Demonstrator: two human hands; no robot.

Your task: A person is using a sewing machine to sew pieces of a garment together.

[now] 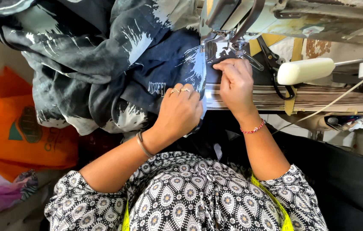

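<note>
A dark navy and grey printed fabric (104, 64) is bunched over the sewing table and runs under the presser foot (237, 49) of a sewing machine (301, 19). My left hand (180, 112), with two rings, presses flat on the cloth just left of the needle area. My right hand (235, 83) lies on the fabric edge right below the presser foot, fingers bent and pinching the cloth. A red thread bracelet is on the right wrist, a bangle on the left.
An orange bag (16, 128) lies at the left with pink cloth below it. Black scissors (275, 64) hang on the machine's right, beside a white cylindrical knee lever pad (305, 70). The wooden table edge (318, 100) runs right. A yellow tape measure hangs around my neck.
</note>
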